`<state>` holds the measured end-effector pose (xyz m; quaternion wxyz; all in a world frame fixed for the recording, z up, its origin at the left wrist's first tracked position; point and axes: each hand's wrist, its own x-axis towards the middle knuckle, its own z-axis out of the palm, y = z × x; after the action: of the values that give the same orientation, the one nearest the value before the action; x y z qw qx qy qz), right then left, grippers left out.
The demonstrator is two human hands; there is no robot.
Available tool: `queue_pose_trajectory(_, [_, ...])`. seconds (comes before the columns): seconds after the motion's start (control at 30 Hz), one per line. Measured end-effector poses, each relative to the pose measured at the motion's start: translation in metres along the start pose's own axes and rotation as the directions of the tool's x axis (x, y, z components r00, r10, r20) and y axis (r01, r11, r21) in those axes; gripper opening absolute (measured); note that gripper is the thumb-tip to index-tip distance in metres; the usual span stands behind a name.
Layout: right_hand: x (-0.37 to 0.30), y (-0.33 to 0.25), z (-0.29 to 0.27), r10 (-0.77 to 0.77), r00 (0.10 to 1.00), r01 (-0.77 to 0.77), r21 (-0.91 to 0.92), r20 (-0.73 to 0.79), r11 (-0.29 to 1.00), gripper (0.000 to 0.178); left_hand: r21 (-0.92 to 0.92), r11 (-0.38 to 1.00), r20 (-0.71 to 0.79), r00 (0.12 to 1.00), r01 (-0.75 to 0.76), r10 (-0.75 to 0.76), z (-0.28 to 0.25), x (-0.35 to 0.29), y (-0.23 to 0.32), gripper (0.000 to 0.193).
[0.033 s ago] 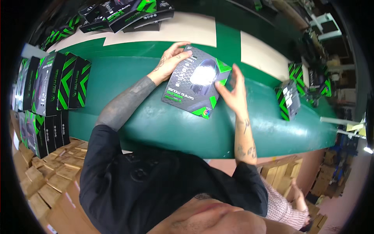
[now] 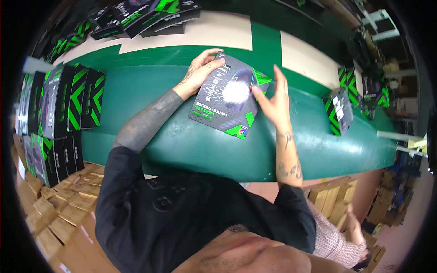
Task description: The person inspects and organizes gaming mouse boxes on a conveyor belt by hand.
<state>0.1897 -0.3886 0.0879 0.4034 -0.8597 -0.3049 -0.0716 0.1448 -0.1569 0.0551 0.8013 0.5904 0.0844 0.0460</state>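
A dark grey gaming mouse box (image 2: pixel 214 101) with green accents and a mouse picture is tilted above the green work surface. My left hand (image 2: pixel 200 73) grips its upper left edge, thumb on the front face and the other fingers partly hidden behind. At the box's right edge is my right hand (image 2: pixel 276 103), open: its fingers stretch upward, apart from the box, while the thumb overlaps the front face near the green corner. Whether that thumb presses on the box I cannot tell. Glare covers part of the printed mouse.
Stacked black and green boxes (image 2: pixel 57 102) stand at the left edge of the green table (image 2: pixel 132 98). More boxes (image 2: pixel 150 20) lie in a pile at the far left. One box (image 2: pixel 339 111) rests on the right. Brown cartons (image 2: pixel 68 214) fill the floor at lower left.
My right hand has risen slightly, its thumb sliding up along the box's right side and its fingers reaching higher. The left hand and the mouse box stay nearly still.
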Motion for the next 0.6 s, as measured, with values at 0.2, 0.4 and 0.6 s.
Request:
queue_pose_trajectory(0.2, [0.038, 0.049, 0.067, 0.203, 0.977, -0.196, 0.656, 0.067, 0.728, 0.036, -0.105, 0.994, -0.190, 0.980, 0.035, -0.055, 0.000, 0.006, -0.030, 0.050])
queue_pose_trajectory(0.4, [0.032, 0.070, 0.070, 0.178, 0.984, 0.060, 0.916, 0.012, -0.396, 0.061, 0.136, 0.982, -0.115, 0.982, -0.131, 0.147, -0.007, 0.008, -0.028, 0.042])
queue_pose_trajectory(0.6, [0.023, 0.070, 0.042, 0.134, 0.964, -0.131, 0.849, 0.229, -0.512, 0.066, -0.039, 0.999, -0.130, 0.991, -0.020, 0.015, -0.002, 0.000, -0.021, 0.035])
